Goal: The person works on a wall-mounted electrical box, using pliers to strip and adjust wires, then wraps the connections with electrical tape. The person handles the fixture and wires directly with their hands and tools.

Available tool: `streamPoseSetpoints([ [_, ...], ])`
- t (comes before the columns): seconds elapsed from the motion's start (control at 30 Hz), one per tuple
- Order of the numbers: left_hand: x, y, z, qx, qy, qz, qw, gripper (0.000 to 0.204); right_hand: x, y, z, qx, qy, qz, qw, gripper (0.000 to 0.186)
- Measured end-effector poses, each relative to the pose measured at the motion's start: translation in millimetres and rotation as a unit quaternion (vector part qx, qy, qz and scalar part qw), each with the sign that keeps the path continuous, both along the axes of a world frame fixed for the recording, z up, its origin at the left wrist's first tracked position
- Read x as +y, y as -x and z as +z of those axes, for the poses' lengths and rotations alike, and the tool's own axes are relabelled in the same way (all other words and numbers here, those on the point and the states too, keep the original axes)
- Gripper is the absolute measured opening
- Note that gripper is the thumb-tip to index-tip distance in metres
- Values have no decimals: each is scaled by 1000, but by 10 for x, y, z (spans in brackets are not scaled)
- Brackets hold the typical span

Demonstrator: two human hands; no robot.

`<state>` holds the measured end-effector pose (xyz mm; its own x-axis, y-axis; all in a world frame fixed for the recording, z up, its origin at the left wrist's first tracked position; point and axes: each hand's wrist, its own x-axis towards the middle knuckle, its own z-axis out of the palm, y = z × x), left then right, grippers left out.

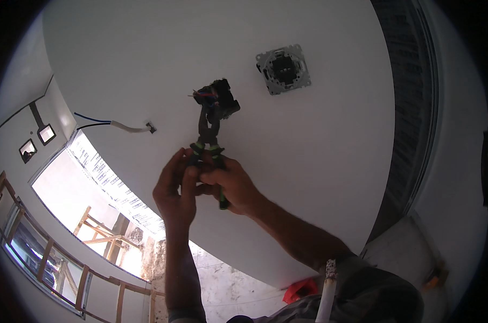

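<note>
Black-and-green pliers (209,137) point up at a black electrical box (222,97) in a white panel (325,151), their jaws against its lower part, where thin coloured wires (201,94) stick out. My left hand (175,191) is closed on the pliers' handles from the left. My right hand (228,183) wraps around them from the right. A grey-framed socket mechanism (283,70) is mounted up and to the right of the box. To the left, a white cable (126,128) with blue and black wires comes out of a small opening.
At left are window openings, timber frames (96,231) and small square wall cutouts (46,134). A dark recessed strip (395,107) runs down the panel's right side. A red object (300,290) lies low behind my right arm. A cigarette (325,301) juts up at the lower edge.
</note>
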<state>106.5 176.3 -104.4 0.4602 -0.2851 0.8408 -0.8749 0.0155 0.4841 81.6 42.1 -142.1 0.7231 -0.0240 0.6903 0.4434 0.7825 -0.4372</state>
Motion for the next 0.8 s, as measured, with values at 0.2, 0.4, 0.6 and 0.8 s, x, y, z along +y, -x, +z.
streamPoseSetpoints([
  [0.2,152,-182,302,-110,-80,83,987,38,352,-166,183,-14,-96,-27,995,42],
  [0.4,222,-244,429,-118,-101,101,983,35,438,-327,210,-44,-98,-20,994,47],
  [0.6,203,-179,425,-135,-37,82,987,36,510,-353,280,-79,-165,21,983,34],
  [0.8,325,-86,333,-194,14,96,976,41,388,-274,201,-120,-137,147,972,19],
])
